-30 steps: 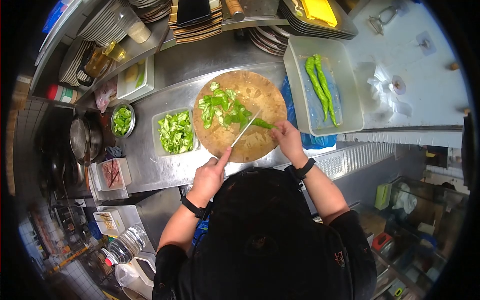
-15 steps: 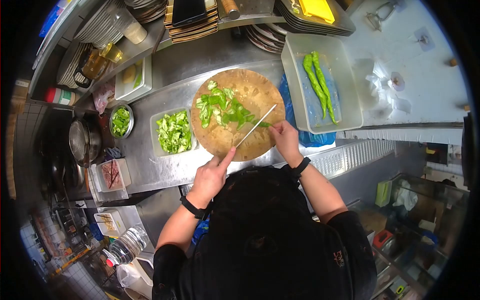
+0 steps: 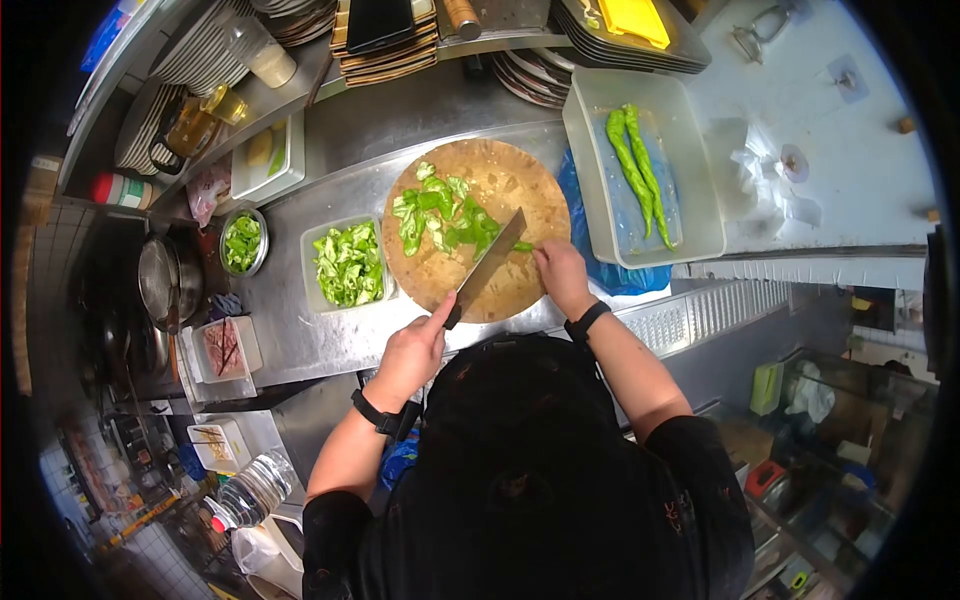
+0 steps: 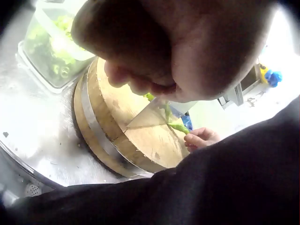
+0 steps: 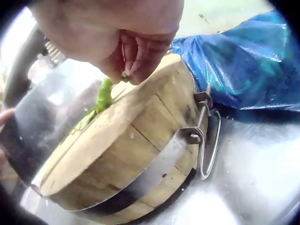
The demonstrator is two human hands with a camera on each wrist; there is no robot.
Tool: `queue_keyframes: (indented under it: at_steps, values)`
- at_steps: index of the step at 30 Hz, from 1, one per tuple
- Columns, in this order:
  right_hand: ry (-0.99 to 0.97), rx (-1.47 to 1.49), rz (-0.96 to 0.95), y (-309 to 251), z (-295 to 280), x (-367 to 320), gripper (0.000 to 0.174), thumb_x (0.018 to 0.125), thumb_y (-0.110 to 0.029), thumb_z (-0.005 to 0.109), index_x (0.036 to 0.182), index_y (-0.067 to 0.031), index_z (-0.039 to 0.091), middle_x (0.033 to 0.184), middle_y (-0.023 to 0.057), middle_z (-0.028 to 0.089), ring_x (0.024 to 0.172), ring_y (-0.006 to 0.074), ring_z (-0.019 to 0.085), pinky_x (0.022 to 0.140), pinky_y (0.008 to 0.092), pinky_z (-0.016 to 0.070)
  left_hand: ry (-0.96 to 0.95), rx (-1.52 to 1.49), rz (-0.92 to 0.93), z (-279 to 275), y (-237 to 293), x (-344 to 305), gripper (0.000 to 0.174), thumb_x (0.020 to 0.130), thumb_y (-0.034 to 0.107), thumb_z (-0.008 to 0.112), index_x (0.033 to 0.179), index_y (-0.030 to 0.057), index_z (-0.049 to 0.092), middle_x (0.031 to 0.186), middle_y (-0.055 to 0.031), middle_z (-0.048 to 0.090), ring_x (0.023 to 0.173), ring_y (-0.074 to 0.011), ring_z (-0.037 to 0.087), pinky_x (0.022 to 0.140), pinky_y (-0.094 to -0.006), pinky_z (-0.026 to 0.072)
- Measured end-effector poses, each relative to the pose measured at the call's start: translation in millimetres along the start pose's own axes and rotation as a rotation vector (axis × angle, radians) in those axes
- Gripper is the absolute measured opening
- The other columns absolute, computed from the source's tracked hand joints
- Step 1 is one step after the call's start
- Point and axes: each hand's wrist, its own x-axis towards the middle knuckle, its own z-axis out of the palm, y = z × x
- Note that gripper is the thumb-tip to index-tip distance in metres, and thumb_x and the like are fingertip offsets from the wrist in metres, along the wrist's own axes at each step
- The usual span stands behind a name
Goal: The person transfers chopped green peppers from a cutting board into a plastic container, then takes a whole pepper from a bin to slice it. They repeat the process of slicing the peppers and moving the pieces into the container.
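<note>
On the round wooden board (image 3: pixel 420 275) lie cut green pepper pieces (image 3: pixel 436 208). The left hand (image 3: pixel 415 350) grips a cleaver (image 3: pixel 490 258) by its handle, index finger along the blade, whose broad side shows in the head view. The right hand (image 3: pixel 563 275) pinches the stem end of a green pepper (image 5: pixel 104 93) at the board's right side. In the left wrist view the left hand (image 4: pixel 187 47) hides the cleaver's handle, and the pepper end (image 4: pixel 179 127) lies beside the blade (image 4: pixel 150 115).
Left of the board stands a tub of cut green pieces (image 3: pixel 348 264), with a metal bowl (image 3: pixel 243 243) beyond. A clear bin (image 3: pixel 697 225) with two whole peppers (image 3: pixel 640 175) stands at the right over a blue bag (image 5: pixel 243 61). Plates and a phone (image 3: pixel 378 22) sit on the shelf.
The cleaver has turned from edge-on to showing its broad side, its blade tilting over. The right hand has shifted slightly left and toward the body, still holding the pepper end.
</note>
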Motion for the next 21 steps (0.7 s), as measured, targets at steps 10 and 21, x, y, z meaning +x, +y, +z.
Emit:
queue_keyframes:
  at_steps: [10, 21]
  values:
    - [-0.048, -0.006, -0.001, 4.0, 4.8, 7.5, 0.009, 0.094, -0.007, 0.080, 0.093, -0.0029, 0.073, 0.095, 0.0197, 0.074, 0.091, 0.0438, 0.073, 0.082, 0.0538, 0.0592, -0.086, -0.065, -0.093, 6.7, -7.9, 17.8, 0.078, 0.104, 0.007, 0.066, 0.176, 0.0254, 0.041, 0.098, -0.0269, 0.077, 0.091, -0.0483, 0.076, 0.085, -0.0580, 0.0617]
    - [-0.036, 0.020, -0.006, 0.9, 12.9, 9.4, 0.007, 0.094, -0.008, 0.078, 0.098, -0.0036, 0.074, 0.097, 0.0198, 0.075, 0.093, 0.0438, 0.074, 0.082, 0.0535, 0.0599, -0.150, -0.231, -0.112, -1.6, -20.2, 40.1, 0.078, 0.107, 0.009, 0.066, 0.178, 0.0272, 0.038, 0.114, -0.0331, 0.077, 0.108, -0.0502, 0.076, 0.097, -0.0543, 0.0606]
